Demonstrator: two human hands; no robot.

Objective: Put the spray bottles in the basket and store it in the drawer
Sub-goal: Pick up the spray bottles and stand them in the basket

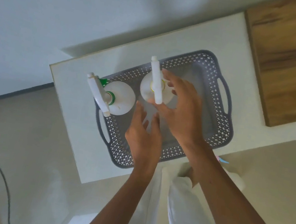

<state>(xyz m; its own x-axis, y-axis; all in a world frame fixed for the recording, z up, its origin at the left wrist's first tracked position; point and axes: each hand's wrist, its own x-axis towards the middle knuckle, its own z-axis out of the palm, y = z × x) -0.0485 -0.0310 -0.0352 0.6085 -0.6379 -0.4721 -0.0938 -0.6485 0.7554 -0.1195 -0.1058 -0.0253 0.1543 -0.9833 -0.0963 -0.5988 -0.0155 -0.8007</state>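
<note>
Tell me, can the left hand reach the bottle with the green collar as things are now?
Probably yes. The left hand hovers open beside the green-collared bottle in the basket, and nothing lies between them.

Bare forearms [234, 212], white garment [156, 210]

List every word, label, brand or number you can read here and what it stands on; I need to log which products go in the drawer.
None can be read.
Spray bottle with the green collar: seen from above, no label shows.
Spray bottle with the yellow collar: the same, partly behind the right hand.
Grey basket: only a lattice pattern, no print.
</note>
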